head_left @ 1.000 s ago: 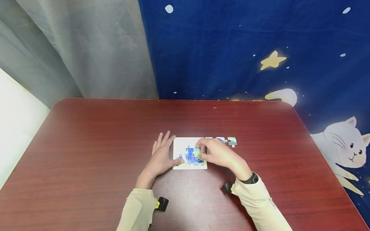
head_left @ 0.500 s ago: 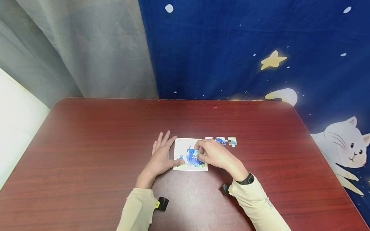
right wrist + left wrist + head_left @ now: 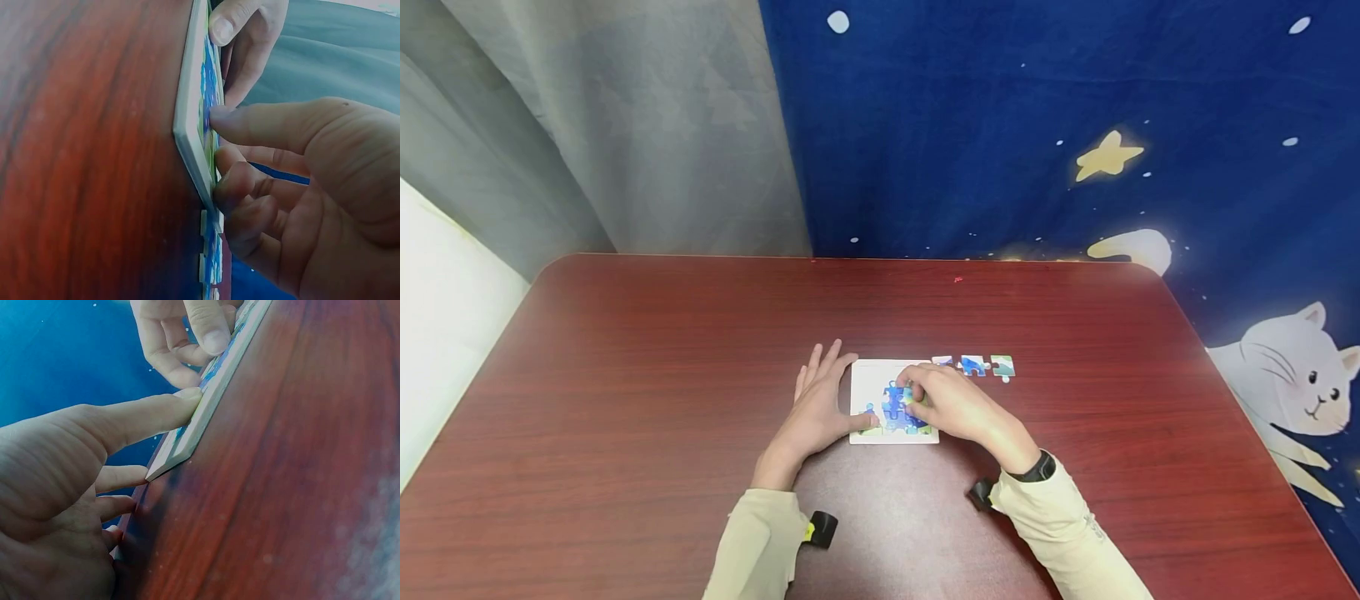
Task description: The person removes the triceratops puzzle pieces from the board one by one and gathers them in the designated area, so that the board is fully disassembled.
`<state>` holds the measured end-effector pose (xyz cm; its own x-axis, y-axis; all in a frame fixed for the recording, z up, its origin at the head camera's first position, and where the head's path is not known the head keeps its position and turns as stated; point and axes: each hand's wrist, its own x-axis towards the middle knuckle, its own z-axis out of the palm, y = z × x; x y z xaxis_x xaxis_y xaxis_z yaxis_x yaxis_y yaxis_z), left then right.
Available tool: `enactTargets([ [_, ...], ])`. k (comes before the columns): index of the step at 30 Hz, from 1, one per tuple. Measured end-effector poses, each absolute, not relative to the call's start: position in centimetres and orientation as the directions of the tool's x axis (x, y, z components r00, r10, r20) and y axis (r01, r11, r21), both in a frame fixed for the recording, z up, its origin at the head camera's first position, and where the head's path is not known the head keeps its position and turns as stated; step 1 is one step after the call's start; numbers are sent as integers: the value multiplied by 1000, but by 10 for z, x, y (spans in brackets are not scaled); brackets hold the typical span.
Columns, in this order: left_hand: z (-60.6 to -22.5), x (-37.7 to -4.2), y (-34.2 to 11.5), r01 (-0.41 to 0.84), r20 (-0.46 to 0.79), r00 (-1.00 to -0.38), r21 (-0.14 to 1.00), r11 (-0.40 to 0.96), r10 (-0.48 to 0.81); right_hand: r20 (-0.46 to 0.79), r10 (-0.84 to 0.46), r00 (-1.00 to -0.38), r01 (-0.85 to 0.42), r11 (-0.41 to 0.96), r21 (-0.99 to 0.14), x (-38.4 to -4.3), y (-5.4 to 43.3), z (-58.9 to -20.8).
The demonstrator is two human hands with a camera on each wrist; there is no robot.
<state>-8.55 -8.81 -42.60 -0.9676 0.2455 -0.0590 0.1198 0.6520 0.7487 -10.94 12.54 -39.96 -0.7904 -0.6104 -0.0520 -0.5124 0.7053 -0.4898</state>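
Observation:
A white-framed puzzle board (image 3: 867, 383) lies on the table, partly filled with blue and green jigsaw pieces. My left hand (image 3: 822, 412) is spread along its left side. Its thumb (image 3: 153, 415) rests on the lower left part of the board, while the other fingers reach out straight past the far left corner. Over the right part of the board, my right hand (image 3: 958, 404) has its thumb and forefinger closed on a blue-green puzzle piece (image 3: 908, 392), low against the fitted pieces. The fingers hide much of this piece, and the remaining fingers are curled (image 3: 240, 187).
Several loose pieces lie in a row beyond the board's right corner: a blue-and-white piece (image 3: 973, 365), a green-and-white piece (image 3: 1002, 366) and a partly covered one (image 3: 942, 360). A tiny red bit (image 3: 958, 280) lies near the table's (image 3: 700, 333) back edge.
The right hand has shifted slightly left and toward the board's middle, uncovering more of the loose pieces. The board has slid a touch nearer. The left hand has stayed put.

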Motion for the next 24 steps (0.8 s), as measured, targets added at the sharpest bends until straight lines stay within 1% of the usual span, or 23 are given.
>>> enactTargets([
  [9,-427,-86,-87,116,-60,-969,746,656,240,2,-619,-785,-555,701,-448,-108,124,-402],
  [24,-428,-87,-87,116,-59,-970,738,665,235,16,-636,-771,-572,682,-456,-107,125,-405],
])
